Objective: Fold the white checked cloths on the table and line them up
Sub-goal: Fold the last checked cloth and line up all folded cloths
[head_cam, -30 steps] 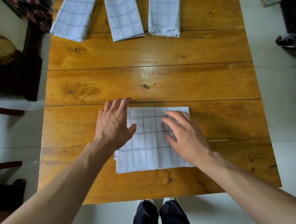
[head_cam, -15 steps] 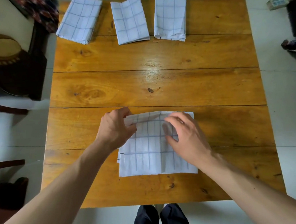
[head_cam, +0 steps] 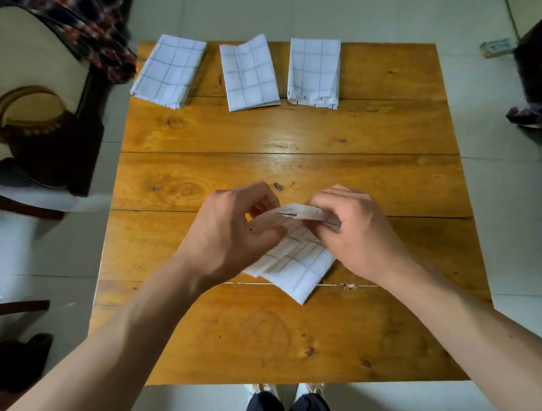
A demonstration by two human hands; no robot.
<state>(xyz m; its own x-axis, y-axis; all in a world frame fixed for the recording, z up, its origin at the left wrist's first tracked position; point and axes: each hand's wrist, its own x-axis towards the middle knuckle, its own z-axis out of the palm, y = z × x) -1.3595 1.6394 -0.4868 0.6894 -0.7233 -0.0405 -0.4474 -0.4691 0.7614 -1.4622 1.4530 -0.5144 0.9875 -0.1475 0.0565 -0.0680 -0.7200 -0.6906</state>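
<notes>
A white checked cloth, partly folded, is lifted at its far edge above the wooden desk, one corner pointing toward the viewer. Three folded white checked cloths lie side by side along the desk's far edge, the left one angled.

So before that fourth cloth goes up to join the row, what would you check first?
1. Both hands hold the cloth: ok. Left hand and right hand pinch the far edge of the cloth.
2. Cloth fully folded: not ok, its far edge is lifted.
3. Grip firm: cannot tell, the fingertips are partly hidden.
4. Free spot in the row: ok, the table is bare right of the three folded cloths.
5. Row straight: not ok, the leftmost cloth lies tilted.
</notes>
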